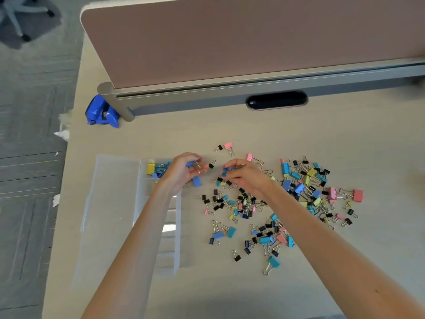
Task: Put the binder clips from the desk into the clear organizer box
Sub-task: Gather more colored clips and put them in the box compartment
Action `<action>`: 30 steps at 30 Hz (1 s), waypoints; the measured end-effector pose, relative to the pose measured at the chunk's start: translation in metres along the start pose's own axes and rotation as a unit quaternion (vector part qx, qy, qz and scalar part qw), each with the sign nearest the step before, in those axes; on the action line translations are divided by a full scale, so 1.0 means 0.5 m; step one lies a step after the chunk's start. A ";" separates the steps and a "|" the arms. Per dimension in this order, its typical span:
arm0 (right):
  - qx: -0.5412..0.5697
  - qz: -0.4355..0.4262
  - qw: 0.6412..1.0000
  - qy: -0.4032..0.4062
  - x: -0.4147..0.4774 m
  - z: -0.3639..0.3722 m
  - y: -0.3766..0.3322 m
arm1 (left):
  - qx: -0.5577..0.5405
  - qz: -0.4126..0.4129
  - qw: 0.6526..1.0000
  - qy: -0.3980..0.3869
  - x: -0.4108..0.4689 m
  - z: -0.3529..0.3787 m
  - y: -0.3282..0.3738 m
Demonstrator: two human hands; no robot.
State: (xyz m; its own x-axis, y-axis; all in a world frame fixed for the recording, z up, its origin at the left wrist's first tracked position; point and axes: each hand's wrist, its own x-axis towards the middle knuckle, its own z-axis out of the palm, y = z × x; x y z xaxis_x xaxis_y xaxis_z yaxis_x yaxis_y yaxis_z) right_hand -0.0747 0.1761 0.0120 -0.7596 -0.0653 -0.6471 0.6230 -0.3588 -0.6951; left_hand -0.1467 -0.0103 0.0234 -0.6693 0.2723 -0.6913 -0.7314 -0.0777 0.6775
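Binder clips (299, 192): mixed sizes, in blue, teal, yellow, pink and black. The main lot lies loose on the desk (230, 295), spread from its middle toward the right edge. Larger pieces are heaped at the right of the scatter, with small black ones nearer the middle. One pink and one black stray lie apart toward the far edge.

Clear organizer box (110, 203): lid open, beside the desk's left edge. Its far-end compartment (156, 168) holds a few yellow and blue clips. Glare and the left forearm make the nearer compartments hard to read.

Left hand (181, 173): over the box's far right corner, fingers curled round a blue clip (190, 164). A further blue piece shows below the palm; whether it is held or lying loose cannot be told.

Right hand (243, 178): just beside the left but not touching it, at the left fringe of the scatter. Its fingertips pinch a second blue clip (226, 169).

Step in hand, as judged: gathering blue clips for the far compartment; most of the lot remains.

Handling note: grip by the painted body, since wire handles swing and snag on neighbours. Bring each hand fully over the compartment before releasing, low, so nothing bounces across a divider.

Other items: blue tape dispenser (101, 111) at the desk's far left corner; partition panel (253, 38) along the far edge.
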 end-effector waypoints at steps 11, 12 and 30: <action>-0.100 -0.002 0.993 0.065 -0.022 0.022 0.037 | 0.688 0.211 0.678 0.154 -0.047 0.034 -0.074; -0.118 -0.006 0.990 0.072 -0.023 0.022 0.040 | 0.719 0.194 0.648 0.157 -0.047 0.036 -0.083; -0.203 -0.148 0.944 0.212 -0.061 -0.081 0.059 | 0.611 0.213 0.753 0.120 -0.019 0.057 -0.108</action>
State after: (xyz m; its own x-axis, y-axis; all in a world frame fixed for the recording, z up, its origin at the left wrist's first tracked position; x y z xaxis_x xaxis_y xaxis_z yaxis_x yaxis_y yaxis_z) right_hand -0.0256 0.2050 -0.0013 -0.8220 0.3917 -0.4134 0.4814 0.0901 -0.8719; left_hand -0.0971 0.0185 0.0005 -0.9206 0.2804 -0.2719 0.1254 0.8714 0.4742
